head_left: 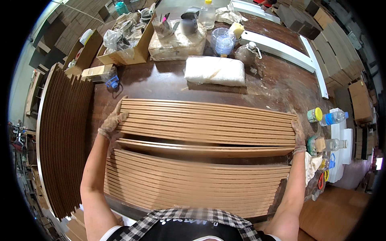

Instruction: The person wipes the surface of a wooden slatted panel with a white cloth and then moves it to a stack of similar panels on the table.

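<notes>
Several long brown wooden boards [209, 122] lie edge-on in a tight stack across the table in front of me. My left hand [112, 122], in a dirty work glove, grips the stack's left end. At the right end my gloved right hand [298, 130] presses round the same boards, its fingers partly hidden. Just nearer to me, one board [209, 151] leans apart, with dark gaps on both sides of it. Closest to my body rests a second stack of similar boards [197, 180], between my forearms.
A tall stack of dark-edged boards [64, 140] stands at the left. Behind are a white wrapped bundle [215, 71], a taped carton [177, 46] and an open box [124, 56] of plastic bags. White frame pieces [277, 47], a yellow-lidded jar [315, 115] and bottles [334, 118] lie right.
</notes>
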{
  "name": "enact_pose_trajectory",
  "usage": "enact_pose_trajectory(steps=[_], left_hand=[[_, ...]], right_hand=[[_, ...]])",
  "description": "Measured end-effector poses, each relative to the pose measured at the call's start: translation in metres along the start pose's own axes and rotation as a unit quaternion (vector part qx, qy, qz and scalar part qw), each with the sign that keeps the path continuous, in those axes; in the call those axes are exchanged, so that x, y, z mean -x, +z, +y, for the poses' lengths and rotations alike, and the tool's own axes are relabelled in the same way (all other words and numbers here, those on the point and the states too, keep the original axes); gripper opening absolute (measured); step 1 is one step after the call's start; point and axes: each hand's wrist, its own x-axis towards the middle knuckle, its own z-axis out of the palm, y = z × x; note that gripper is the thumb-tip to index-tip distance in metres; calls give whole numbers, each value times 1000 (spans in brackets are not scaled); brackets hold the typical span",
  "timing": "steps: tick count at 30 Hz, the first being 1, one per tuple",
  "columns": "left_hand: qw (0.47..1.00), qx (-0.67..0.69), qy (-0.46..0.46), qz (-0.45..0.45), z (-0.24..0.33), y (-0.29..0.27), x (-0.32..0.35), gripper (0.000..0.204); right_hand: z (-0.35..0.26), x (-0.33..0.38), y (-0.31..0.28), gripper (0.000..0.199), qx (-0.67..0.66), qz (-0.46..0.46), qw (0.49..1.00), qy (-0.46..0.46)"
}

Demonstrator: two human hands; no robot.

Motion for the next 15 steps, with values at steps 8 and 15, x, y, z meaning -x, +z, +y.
enact_pose_trajectory(steps=[8,15], left_hand=[[999,25,8,43,16,-9,-64,80],[991,-88,-25,100,19,-5,-90,75]], right_hand=[[-23,-63,18,61,7,-7,1000,9],[-18,-86,16,60,157,33,987,7]])
